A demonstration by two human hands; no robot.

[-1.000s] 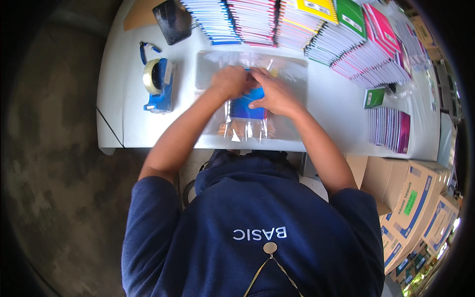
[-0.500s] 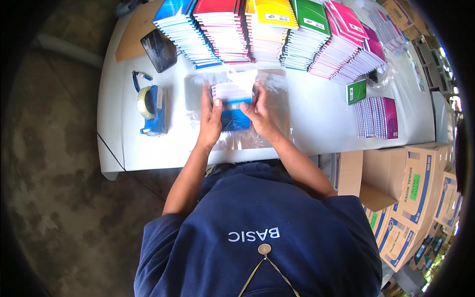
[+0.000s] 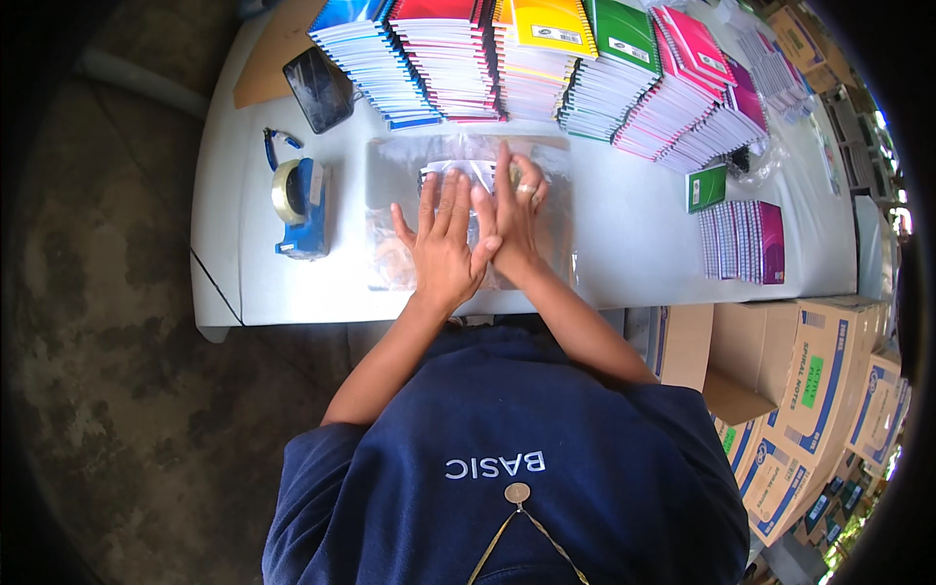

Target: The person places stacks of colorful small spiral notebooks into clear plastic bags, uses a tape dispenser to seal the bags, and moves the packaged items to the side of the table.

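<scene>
On the table before me lies a clear plastic bag [image 3: 390,153] with a small bundle of spiral notebooks [image 3: 454,165] on it, or perhaps inside; I cannot tell which. Only white page edges show, as my hands cover the rest. My left hand [image 3: 447,244] is flat over the bundle, its fingers spread. Beside it and overlapping at the thumb, my right hand [image 3: 516,219] rests along the bundle's right side. Its index finger is stretched forward and the other fingers are bent. A ring shows on it.
Tall stacks of spiral notebooks [image 3: 541,29] in several colours line the far side. A blue tape dispenser [image 3: 310,210], a pen-like tool [image 3: 278,146] and a black phone [image 3: 319,90] sit left. Small notebooks [image 3: 741,242] stand right, above open cardboard boxes [image 3: 814,380].
My hands have gone from gripping the bundle's two sides to lying over it, close together. The blue cover that showed between them is now hidden.
</scene>
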